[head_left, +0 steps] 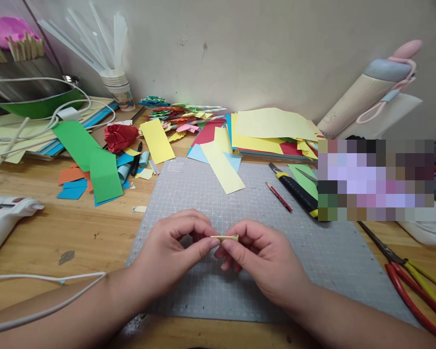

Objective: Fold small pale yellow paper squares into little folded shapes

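Note:
Between both hands, above the grey cutting mat (pixel 203 300), is a small folded strip of pale yellow paper (pixel 229 238), seen nearly edge-on. My left hand (pixel 183 242) pinches its left end between thumb and fingers. From the other side, my right hand (pixel 256 247) grips it with thumb and index finger, the other fingers curled beneath. Beyond the hands, a pale yellow paper strip (pixel 223 169) lies across the mat's far edge. A red pencil (pixel 279 197) and a black-and-yellow utility knife (pixel 300 191) rest on the mat to the right.
Red-handled scissors (pixel 403 281) lie at right. A white glue gun (pixel 7 220) and its cable are at left. Green paper (pixel 107 174), a crumpled red paper piece (pixel 120 137), and a paper stack (pixel 276 126) line the back, near a cup (pixel 121 92) of clear sticks. One area is pixelated.

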`<state>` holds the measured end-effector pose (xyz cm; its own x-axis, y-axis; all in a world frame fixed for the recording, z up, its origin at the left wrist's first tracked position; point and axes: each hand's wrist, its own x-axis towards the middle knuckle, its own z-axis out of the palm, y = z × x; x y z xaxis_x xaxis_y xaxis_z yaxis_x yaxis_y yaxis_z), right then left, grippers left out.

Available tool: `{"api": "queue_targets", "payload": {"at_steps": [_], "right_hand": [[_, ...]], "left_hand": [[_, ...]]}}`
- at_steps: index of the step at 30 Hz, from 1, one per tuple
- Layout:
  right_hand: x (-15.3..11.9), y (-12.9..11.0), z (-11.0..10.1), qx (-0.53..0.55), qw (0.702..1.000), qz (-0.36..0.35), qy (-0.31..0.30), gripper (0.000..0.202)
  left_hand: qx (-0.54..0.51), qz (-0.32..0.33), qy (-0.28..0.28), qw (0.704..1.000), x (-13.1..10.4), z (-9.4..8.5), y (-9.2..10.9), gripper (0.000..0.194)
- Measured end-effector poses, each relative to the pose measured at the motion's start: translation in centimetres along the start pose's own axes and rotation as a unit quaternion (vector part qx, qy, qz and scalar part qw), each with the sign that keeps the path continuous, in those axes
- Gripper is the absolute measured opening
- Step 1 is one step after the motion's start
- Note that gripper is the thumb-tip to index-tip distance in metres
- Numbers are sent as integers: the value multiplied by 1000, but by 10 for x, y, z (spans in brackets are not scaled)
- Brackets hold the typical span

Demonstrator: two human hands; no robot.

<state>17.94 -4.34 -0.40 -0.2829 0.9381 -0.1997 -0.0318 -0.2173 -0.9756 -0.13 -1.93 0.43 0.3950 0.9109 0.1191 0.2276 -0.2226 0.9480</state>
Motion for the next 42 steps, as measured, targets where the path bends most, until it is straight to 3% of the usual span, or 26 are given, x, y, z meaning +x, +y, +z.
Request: {"api": "queue_targets", "payload": {"at_steps": [10, 20, 27, 33, 39, 42], "right_hand": [[-1, 1, 0, -24, 1000, -11, 2, 14], [-3, -3, -3, -89, 993, -57, 59, 14], [-1, -4, -6, -78, 996, -47, 27, 17], [3, -3, -8, -50, 997, -39, 42, 18], [1, -3, -5, -113, 992, -60, -13, 16], [-1, -3, -4, -143, 987, -71, -36, 14]], "left_hand": [[-110, -34, -33, 993, 0, -1, -2, 9], [-109, -16, -19, 994, 0, -2, -2, 9], [-129, -37, -29, 991, 1, -2, -2, 9], [-163, -76, -23, 984, 2, -2, -5, 11], [-63, -98, -122, 986, -3, 1, 3, 11], [-34, -105, -125, 986, -4, 2, 4, 16]]}}
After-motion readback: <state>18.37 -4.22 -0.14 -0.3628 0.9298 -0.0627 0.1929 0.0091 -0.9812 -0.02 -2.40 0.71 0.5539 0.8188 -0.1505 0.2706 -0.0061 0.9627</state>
